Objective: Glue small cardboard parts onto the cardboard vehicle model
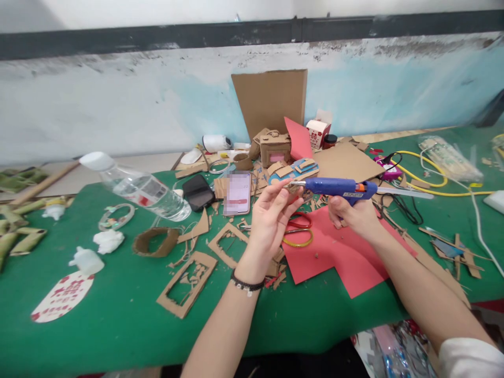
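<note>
My right hand (352,212) grips a blue hot glue gun (331,186), its glue stick jutting out of the back. The metal nozzle points left and reaches the fingertips of my left hand (271,212). Pinched in those fingers is a small brown cardboard piece (294,188), mostly hidden by the fingers and nozzle. Just below lie scissors (298,238) with red and yellow handles, partly behind my left hand. Red paper (348,268) spreads under my right hand. Cut cardboard frames (185,283) lie left of my left wrist.
A tilted water bottle (137,186), a black phone (198,192) and a lit phone (237,194) lie to the left. Behind my hands stands a small cardboard box model (275,149). Yellow cable (444,178) and a purple power strip (388,169) are on the right.
</note>
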### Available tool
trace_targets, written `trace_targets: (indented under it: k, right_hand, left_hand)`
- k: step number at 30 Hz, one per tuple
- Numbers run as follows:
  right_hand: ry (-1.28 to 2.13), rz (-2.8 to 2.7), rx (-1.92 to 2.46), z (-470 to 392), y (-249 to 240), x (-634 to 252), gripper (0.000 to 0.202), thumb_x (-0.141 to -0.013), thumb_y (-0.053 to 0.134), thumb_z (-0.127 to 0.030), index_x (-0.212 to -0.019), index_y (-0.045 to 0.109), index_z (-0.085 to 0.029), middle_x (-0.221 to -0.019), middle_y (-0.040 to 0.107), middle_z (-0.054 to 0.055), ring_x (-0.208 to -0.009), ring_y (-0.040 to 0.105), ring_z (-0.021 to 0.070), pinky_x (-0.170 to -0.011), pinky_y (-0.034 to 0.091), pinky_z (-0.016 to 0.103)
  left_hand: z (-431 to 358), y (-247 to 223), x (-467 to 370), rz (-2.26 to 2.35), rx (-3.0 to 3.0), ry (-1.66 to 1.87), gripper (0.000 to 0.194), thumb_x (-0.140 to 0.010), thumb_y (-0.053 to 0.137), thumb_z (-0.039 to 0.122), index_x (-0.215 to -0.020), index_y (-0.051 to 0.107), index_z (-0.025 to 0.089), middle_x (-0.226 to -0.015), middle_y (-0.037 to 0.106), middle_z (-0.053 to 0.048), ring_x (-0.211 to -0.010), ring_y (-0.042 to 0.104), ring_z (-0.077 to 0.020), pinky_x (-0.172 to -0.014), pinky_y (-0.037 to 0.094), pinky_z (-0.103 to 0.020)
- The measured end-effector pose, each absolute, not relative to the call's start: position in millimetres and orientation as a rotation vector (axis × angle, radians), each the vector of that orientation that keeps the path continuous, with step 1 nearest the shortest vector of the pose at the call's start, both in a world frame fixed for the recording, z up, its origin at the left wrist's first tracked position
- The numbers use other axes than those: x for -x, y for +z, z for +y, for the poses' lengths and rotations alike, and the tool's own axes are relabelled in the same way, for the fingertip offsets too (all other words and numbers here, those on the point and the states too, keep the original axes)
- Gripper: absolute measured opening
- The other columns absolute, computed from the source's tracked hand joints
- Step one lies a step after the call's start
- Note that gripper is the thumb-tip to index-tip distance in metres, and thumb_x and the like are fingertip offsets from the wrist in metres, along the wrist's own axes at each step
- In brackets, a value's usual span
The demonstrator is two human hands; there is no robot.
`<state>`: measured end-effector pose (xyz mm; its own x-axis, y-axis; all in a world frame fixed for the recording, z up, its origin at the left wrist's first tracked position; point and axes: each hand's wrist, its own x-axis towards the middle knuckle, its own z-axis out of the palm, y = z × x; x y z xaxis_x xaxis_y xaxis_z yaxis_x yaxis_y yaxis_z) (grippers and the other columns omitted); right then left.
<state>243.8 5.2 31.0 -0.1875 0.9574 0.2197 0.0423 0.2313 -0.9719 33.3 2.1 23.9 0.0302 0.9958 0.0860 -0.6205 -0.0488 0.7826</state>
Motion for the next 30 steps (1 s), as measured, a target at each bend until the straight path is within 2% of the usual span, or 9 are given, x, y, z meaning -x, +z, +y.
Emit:
trace_targets:
  k: [3, 10, 20, 26, 30]
  right_hand:
    - [1.145, -1.478, 0.973, 4.6, 31.6, -243.0, 0.059, -0.09, 0.078, -0.08, -0.075, 0.062, -0.025, -0.044, 0.055, -0.003, -0.037, 0.045, 0.0133, -0.041, 0.033, 0.031]
    - [1.123, -1.501, 1.012, 6.2, 33.5, -242.8, 0.062, -0.089, 0.077, -0.083, -0.07, 0.059, -0.026, -0.041, 0.053, -0.003, -0.035, 0.042, 0.0125, -0.039, 0.031, 0.031]
    - [1.103, -1.493, 1.021, 6.8, 32.4, -243.8, 0.062, -0.088, 0.077, -0.084, -0.073, 0.061, -0.026, -0.042, 0.054, -0.003, -0.034, 0.043, 0.0126, -0.038, 0.032, 0.031]
    - [1.119, -1.488, 1.057, 6.6, 31.9, -245.4, 0.063, -0.087, 0.076, -0.086, -0.073, 0.06, -0.026, -0.043, 0.055, -0.002, -0.034, 0.044, 0.0128, -0.036, 0.031, 0.031]
    - [1.125, -1.469, 1.053, 7.6, 28.7, -246.6, 0.06, -0.088, 0.079, -0.082, -0.076, 0.062, -0.025, -0.043, 0.054, -0.003, -0.034, 0.044, 0.0126, -0.037, 0.032, 0.031]
  left_hand:
    - [1.2, 23.6, -35.0, 0.625, -0.772, 1.436, 0.04, -0.079, 0.102, 0.044, -0.107, 0.081, 0.026, -0.117, 0.085, -0.004, -0.114, 0.084, -0.0253, -0.1, 0.067, -0.036]
    - [-0.4, 23.7, -35.8, 0.634, -0.775, 1.41, 0.043, -0.079, 0.102, 0.045, -0.109, 0.079, 0.026, -0.123, 0.084, -0.005, -0.118, 0.083, -0.0285, -0.104, 0.066, -0.041]
    - [1.5, 24.4, -34.2, 0.616, -0.712, 1.433, 0.044, -0.076, 0.104, 0.044, -0.11, 0.08, 0.026, -0.117, 0.086, -0.005, -0.118, 0.083, -0.0264, -0.095, 0.068, -0.033]
    - [1.6, 23.3, -32.9, 0.626, -0.738, 1.427, 0.044, -0.081, 0.1, 0.046, -0.113, 0.078, 0.026, -0.122, 0.084, -0.004, -0.123, 0.081, -0.026, -0.095, 0.067, -0.031]
    - [1.7, 24.4, -32.8, 0.612, -0.712, 1.438, 0.042, -0.081, 0.101, 0.044, -0.111, 0.078, 0.025, -0.119, 0.085, -0.004, -0.116, 0.083, -0.0238, -0.089, 0.067, -0.027]
